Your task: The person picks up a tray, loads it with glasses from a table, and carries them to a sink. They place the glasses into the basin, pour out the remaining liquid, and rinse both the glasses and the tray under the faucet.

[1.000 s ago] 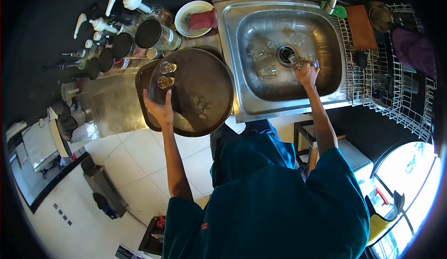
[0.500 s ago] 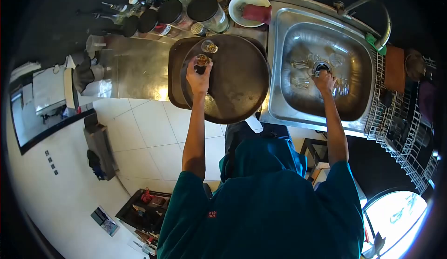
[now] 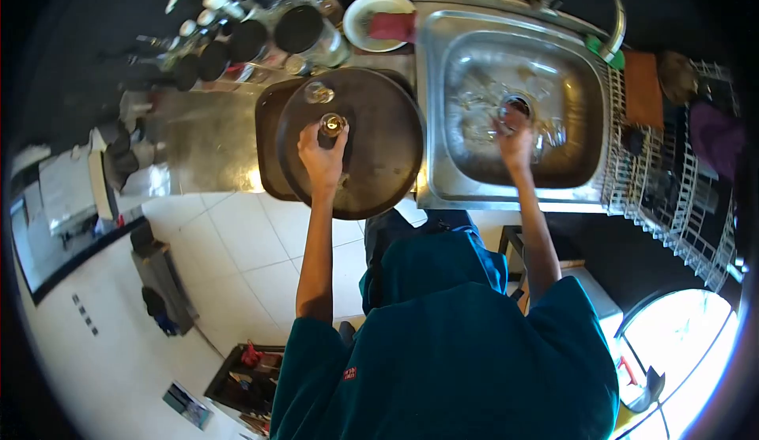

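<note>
The steel sink [image 3: 583,155] contains clear glasses [image 3: 554,132]; beside it, the round brown tray [image 3: 383,143] overlies a second tray [image 3: 269,128]. The right hand [image 3: 517,146] is in the basin near the drain [image 3: 518,98] — finger state cannot be determined, owing to blur. Above the round brown tray, the left hand [image 3: 322,158] pinches a small glass [image 3: 333,125] between thumb and fingers — near another glass [image 3: 319,92].

L hand [image 3: 322,159] in pinch grip, R hand [image 3: 516,143] blurred, arms [image 3: 318,242] fwd.
</note>
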Demonstrator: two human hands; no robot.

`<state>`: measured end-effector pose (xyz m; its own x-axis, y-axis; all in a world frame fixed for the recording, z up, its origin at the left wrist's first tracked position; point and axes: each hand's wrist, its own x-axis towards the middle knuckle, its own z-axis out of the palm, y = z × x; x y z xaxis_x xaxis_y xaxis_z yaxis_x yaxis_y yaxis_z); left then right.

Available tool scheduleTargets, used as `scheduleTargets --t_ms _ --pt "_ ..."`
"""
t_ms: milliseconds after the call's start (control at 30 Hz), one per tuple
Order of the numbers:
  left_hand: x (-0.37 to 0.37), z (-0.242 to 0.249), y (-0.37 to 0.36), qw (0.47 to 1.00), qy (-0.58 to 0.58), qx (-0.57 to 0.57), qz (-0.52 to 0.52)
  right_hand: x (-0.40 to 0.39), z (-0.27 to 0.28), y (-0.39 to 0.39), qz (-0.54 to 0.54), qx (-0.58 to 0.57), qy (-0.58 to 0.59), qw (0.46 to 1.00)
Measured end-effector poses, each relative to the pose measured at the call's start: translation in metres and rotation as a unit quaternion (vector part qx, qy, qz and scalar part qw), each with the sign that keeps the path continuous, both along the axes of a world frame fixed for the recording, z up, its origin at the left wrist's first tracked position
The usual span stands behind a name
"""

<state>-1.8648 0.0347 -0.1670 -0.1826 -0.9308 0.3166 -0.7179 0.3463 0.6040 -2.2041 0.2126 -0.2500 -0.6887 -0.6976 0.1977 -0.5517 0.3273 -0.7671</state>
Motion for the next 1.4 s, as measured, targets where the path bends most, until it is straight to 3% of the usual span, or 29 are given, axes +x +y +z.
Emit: scheduleTargets --t_ms 100,200,300,400,433,533,600,667,733,867,1000,1067,1233,1400 --pt "-0.032 0.02 0.028 0.997 -0.018 0.019 -0.073 0.063 0.044 -0.012 0.135 -0.053 -0.001 0.989" --pt "-0.07 0.031 0.056 0.99 0.003 0.047 -0.133 0.1 0.075 -0.013 0.196 0.032 -0.115 0.973" --pt "-0.102 0.025 0.075 0.976 0.034 0.072 -0.204 0.109 0.073 -0.007 0.192 0.019 -0.136 0.972" --pt "-0.127 0.024 0.089 0.962 0.043 0.082 -0.258 0.101 0.055 0.006 0.152 0.049 -0.08 0.984" --pt "-0.133 0.023 0.093 0.952 0.005 0.149 -0.268 0.095 0.061 0.008 0.136 0.02 -0.109 0.984" --pt "-0.15 0.022 0.096 0.945 0.024 0.149 -0.29 0.066 0.058 0.016 0.089 -0.033 -0.118 0.988" --pt "-0.146 0.023 0.09 0.948 0.047 0.144 -0.282 0.034 0.045 0.024 0.031 0.045 -0.072 0.996" --pt "-0.128 0.023 0.072 0.982 0.033 0.003 -0.186 -0.004 0.016 0.035 -0.024 0.069 -0.045 0.996" --pt "-0.099 0.032 0.051 0.996 0.029 -0.02 -0.077 -0.043 0.008 0.044 -0.02 0.013 -0.014 1.0" --pt "-0.028 0.009 0.002 0.994 0.006 -0.074 0.081 -0.109 -0.005 0.057 -0.064 0.11 0.016 0.992" --pt "-0.003 -0.01 -0.026 0.991 -0.019 -0.045 0.121 -0.15 -0.013 0.062 -0.054 0.246 0.047 0.966" --pt "-0.002 -0.02 -0.037 0.992 0.09 0.033 0.086 -0.158 -0.015 0.055 -0.047 0.289 0.043 0.955" --pt "-0.005 -0.04 -0.05 0.991 0.099 0.06 0.067 -0.171 -0.031 0.035 -0.012 0.458 0.153 0.876" --pt "-0.02 -0.039 -0.055 0.989 0.088 0.092 0.074 -0.177 -0.03 0.022 -0.024 0.553 0.166 0.816"
